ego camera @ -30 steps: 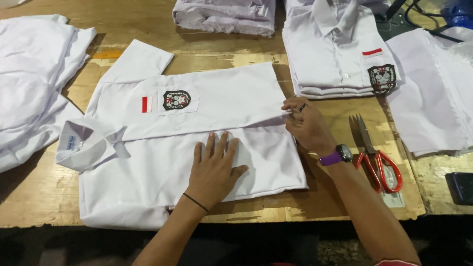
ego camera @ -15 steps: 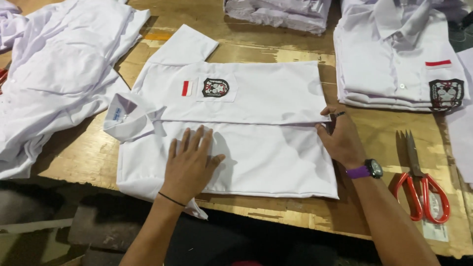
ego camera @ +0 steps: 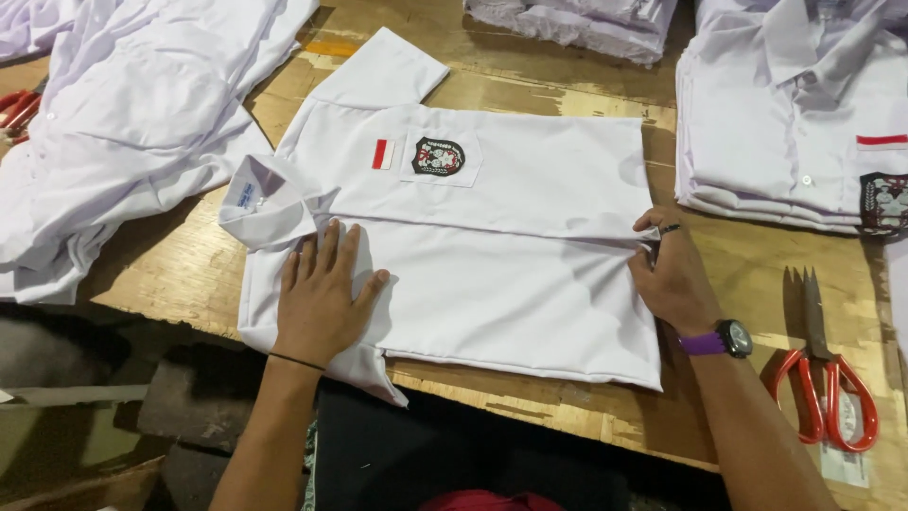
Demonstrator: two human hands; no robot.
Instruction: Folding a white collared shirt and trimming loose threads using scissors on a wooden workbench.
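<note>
Crosswise before us lay the white uniform shirt (ego camera: 492, 255), collar leftward; our left hand (ego camera: 322, 298) pressed flat, open, our right hand (ego camera: 667, 274) pinched its hem.

Garment workshop, finishing and folding station. Rough, scuffed plywood surface (ego camera: 530, 85) carries identical white short-sleeved uniform shirts with chest badges: one spread flat (ego camera: 492, 246), a folded stack (ego camera: 785, 123) at right, a second folded pile (ego camera: 577, 24) at the far edge, loose unfolded ones heaped (ego camera: 123, 123) at left. Red-handled steel scissors (ego camera: 823, 378) lie near the stack.
</note>
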